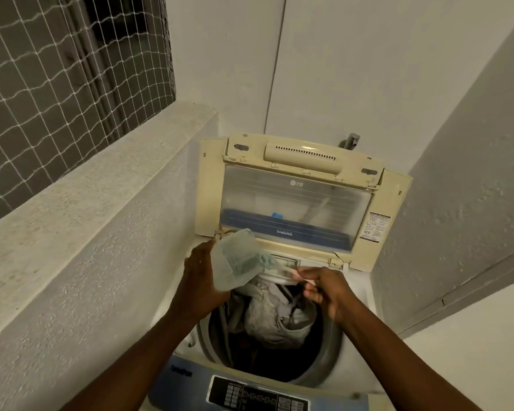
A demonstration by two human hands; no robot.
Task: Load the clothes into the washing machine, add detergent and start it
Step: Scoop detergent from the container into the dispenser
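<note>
A top-loading washing machine [356,339] stands open, its cream lid [297,191] folded upright at the back. Grey and dark clothes [276,315] fill the drum. My left hand [201,280] holds a translucent plastic tub of blue-green detergent powder [235,262], tilted toward the back rim of the opening. My right hand [324,287] is over the drum's back right edge and pinches a thin pale scoop or handle [301,277] near the dispenser recess [285,261]. Its tip is blurred.
The control panel [258,396] with dark buttons lies along the machine's front edge. A rough concrete ledge [95,185] runs along the left under a netted window [57,69]. White walls close in behind and on the right. A tap [350,140] pokes out behind the lid.
</note>
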